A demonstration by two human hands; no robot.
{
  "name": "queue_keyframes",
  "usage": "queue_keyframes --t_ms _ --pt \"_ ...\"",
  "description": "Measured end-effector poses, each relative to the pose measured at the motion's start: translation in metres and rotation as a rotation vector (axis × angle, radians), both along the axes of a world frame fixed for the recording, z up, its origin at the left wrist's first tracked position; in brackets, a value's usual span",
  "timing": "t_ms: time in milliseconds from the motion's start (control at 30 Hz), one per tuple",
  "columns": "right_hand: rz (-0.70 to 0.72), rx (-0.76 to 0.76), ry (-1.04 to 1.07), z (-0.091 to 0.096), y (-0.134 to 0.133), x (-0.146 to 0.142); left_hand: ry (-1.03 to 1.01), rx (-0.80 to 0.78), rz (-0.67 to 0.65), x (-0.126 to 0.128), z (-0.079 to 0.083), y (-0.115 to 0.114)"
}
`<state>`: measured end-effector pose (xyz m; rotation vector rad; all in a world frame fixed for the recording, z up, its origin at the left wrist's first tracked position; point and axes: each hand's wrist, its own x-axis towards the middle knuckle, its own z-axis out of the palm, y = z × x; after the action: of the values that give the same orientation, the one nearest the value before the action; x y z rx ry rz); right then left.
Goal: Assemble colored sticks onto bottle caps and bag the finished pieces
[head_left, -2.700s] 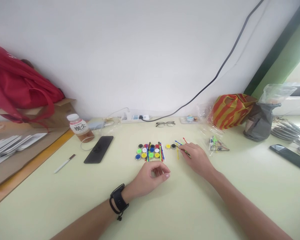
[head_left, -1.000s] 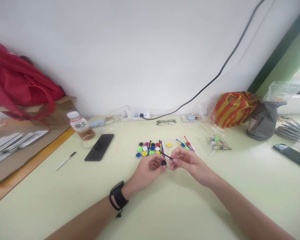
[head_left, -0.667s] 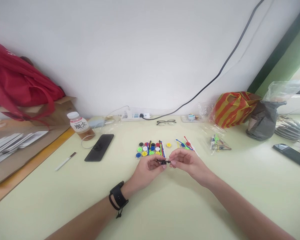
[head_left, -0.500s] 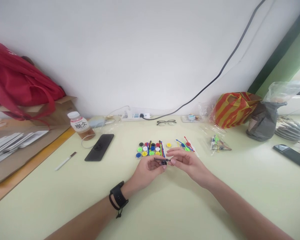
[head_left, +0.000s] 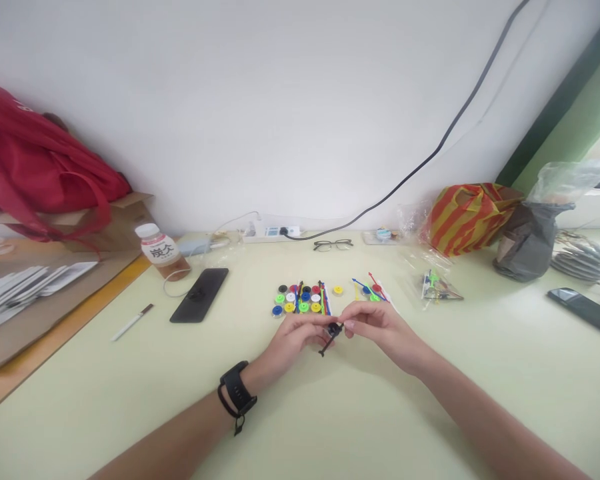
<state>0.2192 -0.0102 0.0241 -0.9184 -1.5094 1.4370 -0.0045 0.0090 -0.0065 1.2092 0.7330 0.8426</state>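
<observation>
Blk arrow (head_left: 329,343) diag, free end pts near-L, R hand (head_left: 383,327) pinching it, L hand (head_left: 291,339) pinching blk disc (head_left: 333,329).

Black arrow (head_left: 328,345): plastic-looking. Tabletop (head_left: 300,427): smooth. Red bag (head_left: 55,173): cloth. Box (head_left: 133,219): matt cardboard.

head cam, sole view | head-worn, facing forward/down | wide: left hand (head_left: 286,341) + right hand (head_left: 384,332) near, tabletop (head_left: 325,427) below, wall (head_left: 280,100) ahead

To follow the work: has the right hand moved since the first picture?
Yes: against the eyeglasses, the right hand has moved left and lower in view.
</observation>
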Motion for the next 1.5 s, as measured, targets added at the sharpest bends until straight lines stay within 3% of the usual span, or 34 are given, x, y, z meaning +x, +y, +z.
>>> queue_keyframes --t_ms 67,233,700,1267,1400,1500 --pt "0.027 0.013 -0.008 0.001 -0.001 -0.001 -0.043 -0.024 -0.03 0.0 0.002 0.0" --pt "0.046 0.028 0.002 -0.006 -0.001 -0.004 0.034 0.108 -0.077 0.002 0.004 -0.003" --pt "-0.01 0.086 -0.069 -0.009 -0.001 -0.008 0.077 0.145 -0.047 0.007 0.002 -0.007" --pt "-0.131 0.365 -0.404 -0.03 -0.011 -0.021 0.124 0.15 -0.022 0.005 0.001 -0.005" --pt "-0.101 0.327 -0.361 -0.029 -0.01 -0.019 0.109 0.143 0.004 0.006 0.001 -0.005" --pt "-0.03 0.192 -0.232 -0.022 -0.011 -0.017 0.092 0.164 0.063 0.006 0.004 -0.004"
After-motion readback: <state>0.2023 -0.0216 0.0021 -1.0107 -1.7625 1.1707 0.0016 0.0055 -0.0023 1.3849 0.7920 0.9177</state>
